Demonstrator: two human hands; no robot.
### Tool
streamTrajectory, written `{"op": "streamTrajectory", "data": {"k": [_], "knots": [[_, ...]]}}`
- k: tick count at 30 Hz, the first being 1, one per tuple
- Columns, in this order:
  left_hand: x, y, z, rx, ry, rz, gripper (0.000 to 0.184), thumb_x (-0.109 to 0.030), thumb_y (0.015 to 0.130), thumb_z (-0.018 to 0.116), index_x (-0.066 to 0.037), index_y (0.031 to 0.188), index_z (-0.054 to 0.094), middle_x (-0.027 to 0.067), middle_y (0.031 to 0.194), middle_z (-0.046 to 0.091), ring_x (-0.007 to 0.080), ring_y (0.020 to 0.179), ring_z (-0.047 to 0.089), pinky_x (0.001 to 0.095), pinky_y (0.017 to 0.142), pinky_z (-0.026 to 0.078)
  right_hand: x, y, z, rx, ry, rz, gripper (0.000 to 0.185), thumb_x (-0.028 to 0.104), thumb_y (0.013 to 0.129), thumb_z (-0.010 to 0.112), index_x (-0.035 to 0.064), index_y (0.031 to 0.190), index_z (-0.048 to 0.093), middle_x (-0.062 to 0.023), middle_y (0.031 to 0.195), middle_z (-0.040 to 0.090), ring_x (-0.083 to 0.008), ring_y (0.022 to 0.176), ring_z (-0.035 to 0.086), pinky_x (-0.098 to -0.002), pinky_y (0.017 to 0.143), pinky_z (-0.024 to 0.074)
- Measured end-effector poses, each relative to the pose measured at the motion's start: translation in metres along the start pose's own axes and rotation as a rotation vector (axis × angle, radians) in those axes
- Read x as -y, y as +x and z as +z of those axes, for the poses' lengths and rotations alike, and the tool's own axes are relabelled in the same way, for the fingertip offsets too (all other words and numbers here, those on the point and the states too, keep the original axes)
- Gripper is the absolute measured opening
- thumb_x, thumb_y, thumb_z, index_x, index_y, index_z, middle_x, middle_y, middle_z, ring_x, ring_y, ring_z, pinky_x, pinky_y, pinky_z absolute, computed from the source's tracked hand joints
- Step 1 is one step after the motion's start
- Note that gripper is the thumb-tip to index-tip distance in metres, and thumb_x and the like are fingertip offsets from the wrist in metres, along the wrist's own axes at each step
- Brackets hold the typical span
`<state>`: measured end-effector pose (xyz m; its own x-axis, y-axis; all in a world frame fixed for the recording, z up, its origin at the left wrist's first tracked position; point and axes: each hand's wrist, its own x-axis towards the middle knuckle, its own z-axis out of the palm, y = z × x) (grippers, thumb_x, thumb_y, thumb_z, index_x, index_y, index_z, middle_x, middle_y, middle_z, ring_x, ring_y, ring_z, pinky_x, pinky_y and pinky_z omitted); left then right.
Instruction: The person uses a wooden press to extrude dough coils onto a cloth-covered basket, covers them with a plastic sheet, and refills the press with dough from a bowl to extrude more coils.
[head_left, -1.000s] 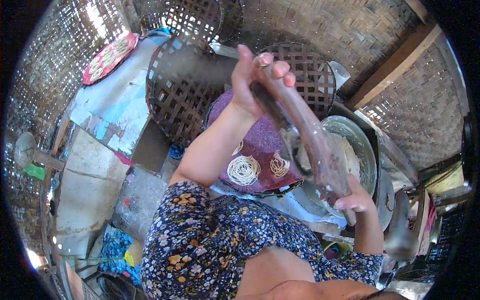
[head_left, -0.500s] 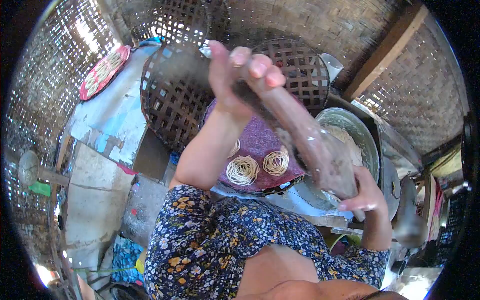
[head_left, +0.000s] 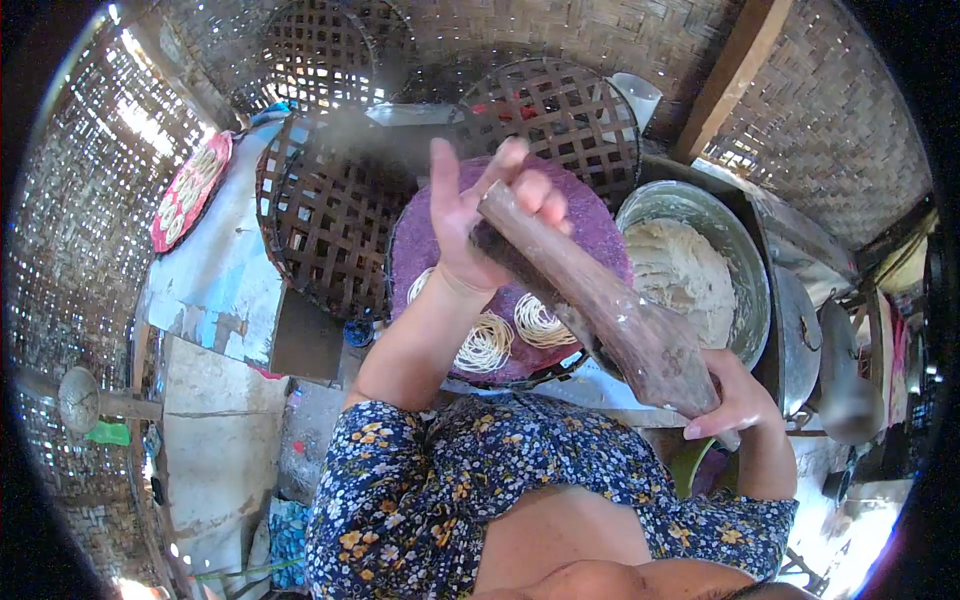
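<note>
Across my front slants a long, dough-smeared wooden press (head_left: 625, 320), its narrow end up to the left and its thick end down to the right. My left hand (head_left: 490, 215) cradles the narrow end, thumb and index finger stretched away and the other fingers curled behind the wood. At the thick end my right hand (head_left: 735, 395) is wrapped round the lower part. Beneath the press lies a round tray with a purple cloth (head_left: 580, 205). Coiled noodle nests (head_left: 484, 342) sit on it, partly hidden by my left forearm and the press.
A big metal basin (head_left: 755, 290) of pale dough (head_left: 685, 280) stands right of the tray. Woven baskets (head_left: 335, 215) lean behind it. Farther left, a pink tray (head_left: 165, 235) bears more nests on a worn table (head_left: 225, 290). A metal pot (head_left: 795, 340) is at the right.
The view has shifted, baring more of the basin and the purple tray. My left thumb and index finger have spread from the press, which both hands still support.
</note>
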<state>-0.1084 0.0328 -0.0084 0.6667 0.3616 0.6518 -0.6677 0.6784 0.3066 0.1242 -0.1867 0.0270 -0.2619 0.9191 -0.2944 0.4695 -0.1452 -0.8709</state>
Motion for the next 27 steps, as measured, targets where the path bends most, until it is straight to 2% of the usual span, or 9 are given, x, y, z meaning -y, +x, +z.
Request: {"op": "streamTrajectory", "data": {"k": [2, 3, 4, 5, 14, 16, 21, 24, 27], "knots": [[0.012, 0.006, -0.007, -0.275, 0.01, -0.17, 0.066, -0.064, 0.085, 0.03, -0.01, 0.115, 0.054, 0.0125, 0.112, 0.056, 0.0266, 0.103, 0.051, 0.0414, 0.091, 0.039, -0.008, -0.001, 0.001, -0.02, 0.042, 0.03, 0.076, 0.032, 0.05, 0.079, -0.0031, 0.112, 0.054, -0.0112, 0.101, 0.06, -0.018, 0.093, 0.055, -0.0309, 0.084, 0.0424], [0.025, 0.004, -0.033, -0.368, 0.42, -0.478, 0.068, -0.059, 0.087, 0.032, -0.008, 0.131, 0.038, 0.0103, 0.126, 0.047, 0.0229, 0.114, 0.045, 0.0385, 0.098, 0.034, -0.01, -0.001, 0.002, -0.024, 0.081, 0.055, 0.076, 0.031, 0.05, 0.078, -0.0031, 0.113, 0.053, -0.0111, 0.101, 0.06, -0.0181, 0.094, 0.055, -0.0311, 0.085, 0.0418], [0.042, -0.009, -0.053, -0.434, 0.568, -0.579, 0.068, -0.06, 0.087, 0.029, -0.003, 0.119, 0.047, 0.0113, 0.119, 0.052, 0.0215, 0.108, 0.049, 0.0384, 0.096, 0.036, -0.012, 0.0, 0.003, -0.028, 0.122, 0.079, 0.077, 0.031, 0.05, 0.078, -0.0032, 0.114, 0.053, -0.011, 0.102, 0.06, -0.0182, 0.095, 0.054, -0.0313, 0.086, 0.0413], [0.055, -0.02, -0.064, -0.49, 0.719, -0.678, 0.066, -0.058, 0.088, 0.029, -0.003, 0.119, 0.047, 0.0112, 0.12, 0.052, 0.0214, 0.109, 0.048, 0.0382, 0.096, 0.036, -0.014, 0.001, 0.005, -0.038, 0.134, 0.052, 0.078, 0.03, 0.05, 0.078, -0.003, 0.115, 0.052, -0.011, 0.103, 0.059, -0.0183, 0.095, 0.054, -0.0315, 0.086, 0.0409], [0.075, -0.053, -0.073, -0.518, 1.098, -0.868, 0.051, -0.044, 0.092, 0.031, -0.004, 0.12, 0.048, 0.0101, 0.126, 0.048, 0.0204, 0.115, 0.044, 0.0363, 0.095, 0.035, -0.021, 0.008, 0.004, -0.106, 0.187, 0.027, 0.08, 0.028, 0.051, 0.077, -0.0037, 0.119, 0.049, -0.0119, 0.107, 0.057, -0.0191, 0.1, 0.051, -0.0325, 0.09, 0.0382], [0.075, -0.055, -0.073, -0.46, 1.236, -0.905, 0.048, -0.041, 0.093, 0.032, -0.005, 0.12, 0.048, 0.0099, 0.128, 0.047, 0.0202, 0.116, 0.043, 0.0359, 0.095, 0.035, -0.026, 0.01, 0.004, -0.16, 0.206, 0.012, 0.08, 0.028, 0.051, 0.077, -0.0042, 0.118, 0.049, -0.0116, 0.107, 0.057, -0.0194, 0.102, 0.051, -0.0328, 0.091, 0.0376], [0.059, -0.057, -0.081, -0.06, 1.831, -0.956, 0.05, -0.049, 0.09, 0.029, -0.016, 0.11, 0.061, 0.0117, 0.131, 0.041, 0.0391, 0.112, 0.038, 0.0502, 0.094, 0.029, -0.032, 0.01, -0.001, -0.215, 0.348, 0.078, 0.079, 0.027, 0.05, 0.076, -0.0052, 0.117, 0.05, -0.0109, 0.108, 0.056, -0.0201, 0.1, 0.05, -0.0321, 0.092, 0.0361], [0.051, -0.065, -0.065, 0.032, 2.013, -0.791, 0.05, -0.052, 0.087, 0.035, -0.016, 0.108, 0.063, 0.0102, 0.134, 0.037, 0.0371, 0.115, 0.035, 0.0483, 0.094, 0.027, -0.031, 0.01, -0.001, -0.234, 0.43, 0.107, 0.079, 0.029, 0.049, 0.076, -0.0051, 0.116, 0.05, -0.0112, 0.109, 0.056, -0.021, 0.1, 0.05, -0.0317, 0.092, 0.0353], [0.037, -0.063, -0.052, 0.361, 2.32, -0.657, 0.047, -0.047, 0.087, 0.04, -0.016, 0.118, 0.055, 0.0093, 0.136, 0.035, 0.0358, 0.117, 0.036, 0.0495, 0.092, 0.028, -0.034, 0.012, 0.0, -0.266, 0.454, 0.073, 0.079, 0.031, 0.049, 0.075, -0.0052, 0.115, 0.05, -0.0109, 0.107, 0.057, -0.0207, 0.097, 0.051, -0.0309, 0.088, 0.0377]]}}
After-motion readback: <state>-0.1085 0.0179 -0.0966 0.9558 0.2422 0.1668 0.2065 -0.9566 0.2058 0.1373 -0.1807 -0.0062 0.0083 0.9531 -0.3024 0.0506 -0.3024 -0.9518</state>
